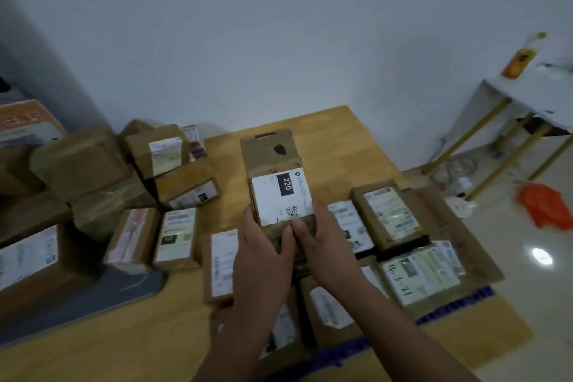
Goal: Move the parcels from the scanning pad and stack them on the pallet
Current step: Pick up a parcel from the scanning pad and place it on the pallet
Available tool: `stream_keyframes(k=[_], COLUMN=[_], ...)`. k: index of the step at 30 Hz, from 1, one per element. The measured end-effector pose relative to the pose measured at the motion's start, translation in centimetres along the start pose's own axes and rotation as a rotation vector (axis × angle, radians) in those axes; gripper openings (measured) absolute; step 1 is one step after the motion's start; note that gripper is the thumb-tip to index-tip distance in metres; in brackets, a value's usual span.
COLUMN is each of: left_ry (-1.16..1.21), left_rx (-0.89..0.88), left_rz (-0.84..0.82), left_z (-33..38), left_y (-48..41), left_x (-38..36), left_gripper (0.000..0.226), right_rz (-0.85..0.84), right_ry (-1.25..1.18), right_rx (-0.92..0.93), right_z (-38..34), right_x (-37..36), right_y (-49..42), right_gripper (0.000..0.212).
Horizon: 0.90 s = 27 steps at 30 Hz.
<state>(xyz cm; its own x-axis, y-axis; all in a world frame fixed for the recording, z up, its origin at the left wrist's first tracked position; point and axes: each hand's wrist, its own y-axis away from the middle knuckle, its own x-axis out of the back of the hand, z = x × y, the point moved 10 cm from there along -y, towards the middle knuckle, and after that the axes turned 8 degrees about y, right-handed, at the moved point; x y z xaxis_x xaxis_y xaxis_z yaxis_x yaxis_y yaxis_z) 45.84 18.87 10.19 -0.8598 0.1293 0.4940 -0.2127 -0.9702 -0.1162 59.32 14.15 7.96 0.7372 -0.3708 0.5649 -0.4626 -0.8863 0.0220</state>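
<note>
A long brown cardboard parcel (273,164) with a white label marked 220 is held up in the middle of the view. My left hand (262,253) grips its near left side and my right hand (322,242) grips its near right side, thumbs on top. Below and to the right, several labelled parcels (387,214) lie on a cardboard sheet (465,226) over a blue pallet (452,307). At the lower left, a dark grey scanning pad (102,291) carries labelled parcels (176,236).
A pile of brown boxes (80,161) stands at the left on the wooden table (328,139). A white table with yellow legs (511,121) stands at the right by the wall. An orange bag (545,205) and cables lie on the tiled floor.
</note>
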Motion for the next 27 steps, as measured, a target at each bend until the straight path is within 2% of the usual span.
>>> stream_keyframes(k=[6, 9, 14, 17, 20, 27], left_ry=[0.058, 0.0, -0.113, -0.104, -0.13, -0.287], left_rx=[0.009, -0.031, -0.049, -0.013, 0.021, 0.016], left_rz=[-0.082, -0.157, -0.342, -0.431, -0.533, -0.597], left_z=[6.6, 8.9, 11.6, 11.6, 10.7, 8.6], left_y=[3.6, 4.8, 6.7, 8.0, 9.8, 10.8], left_x=[-12.6, -17.7, -26.4, -30.4, -33.4, -35.2], left_gripper=[0.059, 0.06, 0.068, 0.07, 0.081, 0.085], right_rz=[0.034, 0.072, 0.119, 0.127, 0.102, 0.003], right_ry=[-0.008, -0.041, -0.019, 0.026, 0.052, 0.063], right_rx=[-0.11, -0.165, -0.24, -0.291, -0.344, -0.411], right_z=[9.3, 12.9, 19.4, 23.0, 26.1, 29.5], right_x=[11.6, 16.6, 23.0, 25.2, 26.0, 24.7], right_y=[0.0, 0.5, 0.6, 0.3, 0.1, 0.1], right_gripper=[0.037, 0.024, 0.026, 0.031, 0.03, 0.033])
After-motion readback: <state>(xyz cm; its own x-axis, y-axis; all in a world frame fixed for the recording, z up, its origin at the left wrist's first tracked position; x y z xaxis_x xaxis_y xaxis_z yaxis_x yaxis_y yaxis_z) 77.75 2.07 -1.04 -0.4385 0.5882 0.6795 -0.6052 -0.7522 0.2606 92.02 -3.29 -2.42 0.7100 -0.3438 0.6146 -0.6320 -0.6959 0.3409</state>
